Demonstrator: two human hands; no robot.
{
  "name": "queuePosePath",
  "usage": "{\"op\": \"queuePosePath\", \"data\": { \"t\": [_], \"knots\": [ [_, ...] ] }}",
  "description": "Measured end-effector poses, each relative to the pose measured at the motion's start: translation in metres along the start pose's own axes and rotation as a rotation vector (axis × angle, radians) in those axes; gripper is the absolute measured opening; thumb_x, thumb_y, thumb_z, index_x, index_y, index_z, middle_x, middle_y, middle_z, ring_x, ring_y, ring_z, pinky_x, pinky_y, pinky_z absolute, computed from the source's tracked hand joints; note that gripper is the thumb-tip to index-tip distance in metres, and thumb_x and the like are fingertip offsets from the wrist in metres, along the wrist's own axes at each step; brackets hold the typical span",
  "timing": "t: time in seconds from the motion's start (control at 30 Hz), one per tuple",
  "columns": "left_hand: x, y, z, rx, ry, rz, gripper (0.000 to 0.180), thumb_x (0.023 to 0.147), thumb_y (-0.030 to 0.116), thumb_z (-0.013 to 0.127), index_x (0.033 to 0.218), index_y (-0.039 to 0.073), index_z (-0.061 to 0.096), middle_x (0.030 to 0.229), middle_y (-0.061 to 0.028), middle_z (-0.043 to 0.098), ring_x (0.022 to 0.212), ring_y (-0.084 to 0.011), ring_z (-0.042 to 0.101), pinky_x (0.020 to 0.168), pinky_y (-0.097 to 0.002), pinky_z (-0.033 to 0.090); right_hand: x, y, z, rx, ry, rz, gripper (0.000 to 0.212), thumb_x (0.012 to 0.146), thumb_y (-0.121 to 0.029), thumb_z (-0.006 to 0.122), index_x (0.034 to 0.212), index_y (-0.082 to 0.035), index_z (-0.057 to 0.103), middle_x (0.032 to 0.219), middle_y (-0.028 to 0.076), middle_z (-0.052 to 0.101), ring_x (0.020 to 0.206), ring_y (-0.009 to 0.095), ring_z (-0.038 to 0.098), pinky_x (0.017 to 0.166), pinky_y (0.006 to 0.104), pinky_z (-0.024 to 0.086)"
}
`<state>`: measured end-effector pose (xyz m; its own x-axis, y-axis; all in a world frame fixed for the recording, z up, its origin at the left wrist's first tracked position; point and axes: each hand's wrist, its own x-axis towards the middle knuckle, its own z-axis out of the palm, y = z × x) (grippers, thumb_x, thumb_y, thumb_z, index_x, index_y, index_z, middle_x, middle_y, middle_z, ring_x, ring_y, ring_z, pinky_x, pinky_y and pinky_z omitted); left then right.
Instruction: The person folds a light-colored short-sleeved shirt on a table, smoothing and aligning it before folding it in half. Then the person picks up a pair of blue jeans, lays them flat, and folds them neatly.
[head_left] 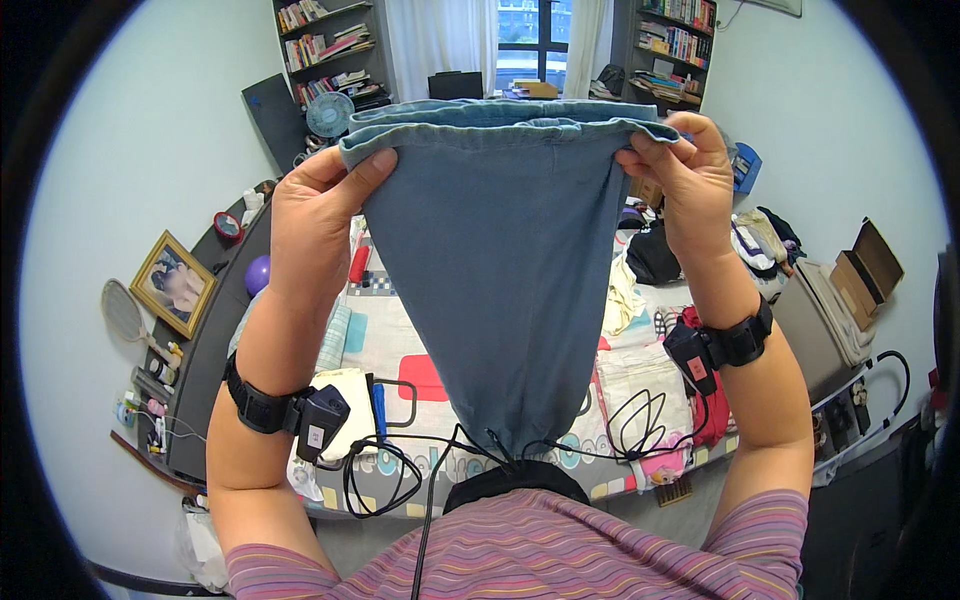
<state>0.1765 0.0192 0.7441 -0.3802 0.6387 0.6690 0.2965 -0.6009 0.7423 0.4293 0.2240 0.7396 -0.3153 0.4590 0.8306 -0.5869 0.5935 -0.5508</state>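
A pair of blue denim-like trousers point(490, 240) hangs in front of me, held up by its wide top edge. The cloth narrows downward to near my chest. At the upper left corner my left hand point(325, 210) is closed, pinching the edge between thumb and fingers. My right hand point(685, 175) grips the opposite corner the same way. Between the hands the top edge is stretched nearly straight, with another layer showing behind it. The lower end overlaps dark cables and a black strap at my body.
Behind the cloth is a bed point(400, 310) with a patterned cover. Folded clothes point(640, 385) lie at its right, others point(345, 400) at its left. Black cables point(385, 480) hang from bands on my forearms. A framed picture point(173, 284) and a racket point(125, 315) are at the left.
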Motion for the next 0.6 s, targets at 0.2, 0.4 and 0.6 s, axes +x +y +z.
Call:
{"op": "queuePosePath", "data": {
  "t": [0.2,0.4,0.6],
  "knots": [
    [0.000,-0.005,0.001,-0.068,-0.017,-0.045,0.020,0.087,0.016,0.072,0.102,0.003,0.072,0.085,-0.0032,0.070,0.077,-0.0079,0.061,0.075,-0.0229,0.046,0.000,0.006,-0.002,-0.033,-0.028,-0.050,0.019,0.090,-0.008,0.065,0.108,-0.011,0.060,0.089,0.009,0.071,0.082,0.014,0.071,0.072,0.0242,0.059],
    [0.000,-0.008,0.001,-0.092,-0.027,-0.070,0.019,0.088,0.016,0.071,0.101,0.003,0.072,0.084,-0.0034,0.070,0.076,-0.0081,0.061,0.074,-0.0231,0.046,0.000,0.008,-0.004,-0.094,-0.003,0.048,0.016,0.091,-0.005,0.063,0.107,-0.006,0.067,0.089,0.007,0.071,0.081,0.013,0.070,0.074,0.0234,0.058],
    [0.000,-0.012,0.002,-0.071,-0.011,-0.081,0.023,0.089,0.019,0.071,0.103,0.001,0.071,0.084,-0.0041,0.070,0.076,-0.0082,0.061,0.073,-0.0231,0.047,0.005,0.009,-0.013,-0.154,0.022,0.227,0.019,0.088,-0.018,0.071,0.104,-0.006,0.071,0.087,0.005,0.072,0.074,0.010,0.069,0.067,0.0199,0.053]
  ]
}}
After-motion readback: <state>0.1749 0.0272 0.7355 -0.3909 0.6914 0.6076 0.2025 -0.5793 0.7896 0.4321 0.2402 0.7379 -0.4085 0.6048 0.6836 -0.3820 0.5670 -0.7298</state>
